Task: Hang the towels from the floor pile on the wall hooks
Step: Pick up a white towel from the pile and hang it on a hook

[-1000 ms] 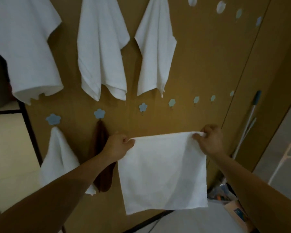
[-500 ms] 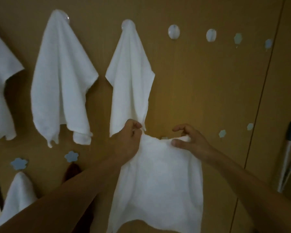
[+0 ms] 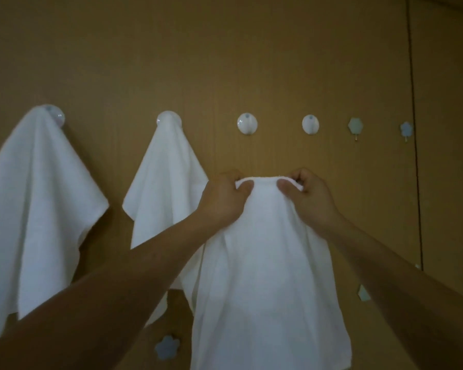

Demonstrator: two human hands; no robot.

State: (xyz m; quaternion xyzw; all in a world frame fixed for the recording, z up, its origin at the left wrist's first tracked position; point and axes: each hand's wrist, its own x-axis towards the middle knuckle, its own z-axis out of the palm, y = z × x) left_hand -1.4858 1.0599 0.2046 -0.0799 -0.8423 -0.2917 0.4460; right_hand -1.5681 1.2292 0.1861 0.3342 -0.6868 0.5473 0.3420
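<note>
Honestly, easy to botch: left hand point(image 3: 222, 201) and right hand point(image 3: 309, 197) both pinching towel point(image 3: 265, 263) top edge, just below bare round hook point(image 3: 247, 124). Could slide off if bunched fold misses.

Left hand point(image 3: 223, 201) and right hand point(image 3: 311, 196) pinching top edge of white towel point(image 3: 265, 276), holding it up just under empty round hook point(image 3: 247, 123). Two hung towels point(image 3: 42, 209) hanging on hooks at left, brown wall point(image 3: 225, 49) behind.
</note>
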